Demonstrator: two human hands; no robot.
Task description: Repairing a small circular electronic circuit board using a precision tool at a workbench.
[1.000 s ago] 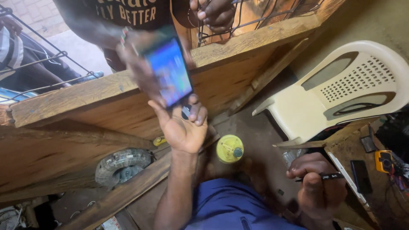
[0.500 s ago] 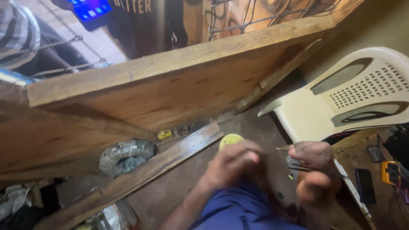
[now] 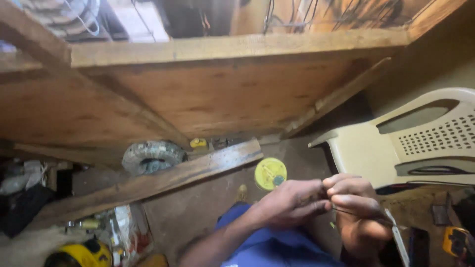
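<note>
Counter: we see a plywood counter front [image 3: 217, 94] topped by a wooden ledge [image 3: 237, 47].
Chair: a cream plastic chair [image 3: 396, 143] stands at the right.
Floor: we note a yellow round lid [image 3: 270, 173] just beyond a slanted wooden plank [image 3: 148, 183].
Behind the plank: a grey coil of tape [image 3: 151, 156] and a small yellow bottle [image 3: 199, 144].
Lower left: we make out a yellow helmet-like object [image 3: 81, 253].

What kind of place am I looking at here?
Probably a small, cluttered repair stall or workshop. A rough wooden counter stands in front, a yellow handheld meter lies at the right, and a coil of wire rests on the floor near a white plastic chair.
</note>
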